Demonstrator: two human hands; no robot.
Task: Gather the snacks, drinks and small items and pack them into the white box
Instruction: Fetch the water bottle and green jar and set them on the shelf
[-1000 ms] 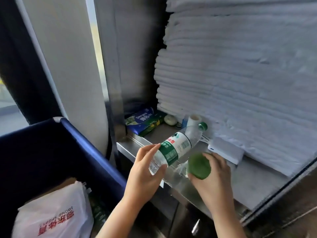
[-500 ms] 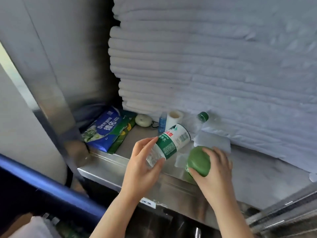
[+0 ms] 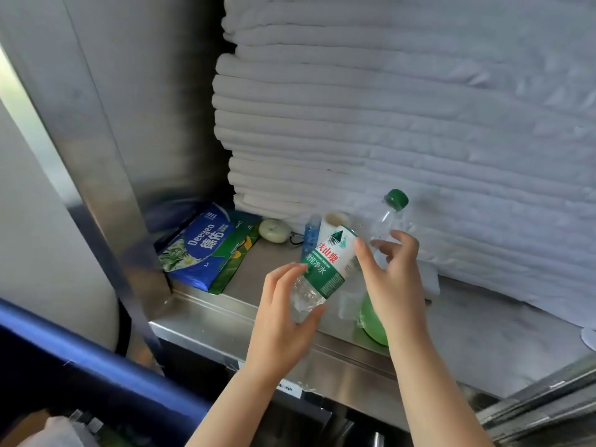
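Water bottle [image 3: 329, 262] gripped by left hand [image 3: 283, 317]; right hand [image 3: 393, 279] spread loose at bottle neck. Blue packet [image 3: 200, 250], green packet [image 3: 238, 253], green ball [image 3: 374, 324] lying on shelf [image 3: 483, 333], unpacked. White box not discerned; packing judged early.

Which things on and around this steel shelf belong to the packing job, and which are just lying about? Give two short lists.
Job in hand:
water bottle, gripped by the left hand, right hand at it; green round item; blue packet; green packet; small blue bottle; pale round item; white roll.

Lying about:
stack of white towels; blue bin rim.
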